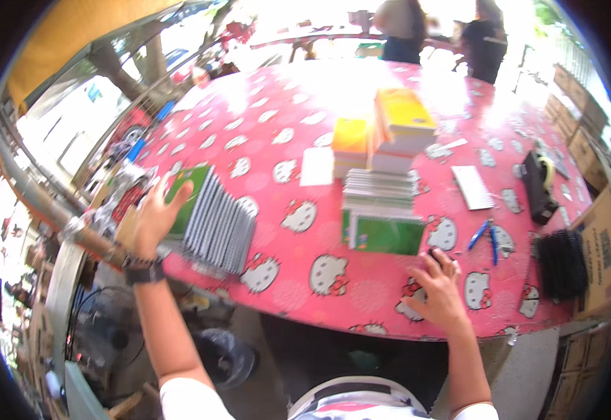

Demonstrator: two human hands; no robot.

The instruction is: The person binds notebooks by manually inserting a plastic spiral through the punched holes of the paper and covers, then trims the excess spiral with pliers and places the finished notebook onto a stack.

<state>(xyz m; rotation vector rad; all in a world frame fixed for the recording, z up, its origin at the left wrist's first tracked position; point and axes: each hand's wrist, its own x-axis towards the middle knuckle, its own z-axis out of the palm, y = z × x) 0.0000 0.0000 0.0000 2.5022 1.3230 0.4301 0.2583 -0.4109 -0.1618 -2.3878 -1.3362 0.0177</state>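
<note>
Nearest: right hand (435,287) over the surface's (361,308) near edge, fingers apart and loosely bent, nothing gripped. Left hand (153,217), dark wristband (144,271) on its wrist, is at the outer side of a leaning stack of spiral notebooks (218,217) – fingers spread, thumb over the green top cover, firm contact hard to tell. That stack sits at the surface's left near edge, bindings facing right. Mid-surface, just beyond the right hand: green spiral notebook (389,234) in front of a row of wire-bound notebooks (379,190). To the right, blue-handled pliers (494,241), then black wire bindings (561,264) by a cardboard box (599,252). Farther: white spiral notepad (472,187), black tape dispenser (540,185), white card (317,166), two yellow-orange-topped stacks (403,112) – one taller. Far background: two people (484,49), standing.
</note>
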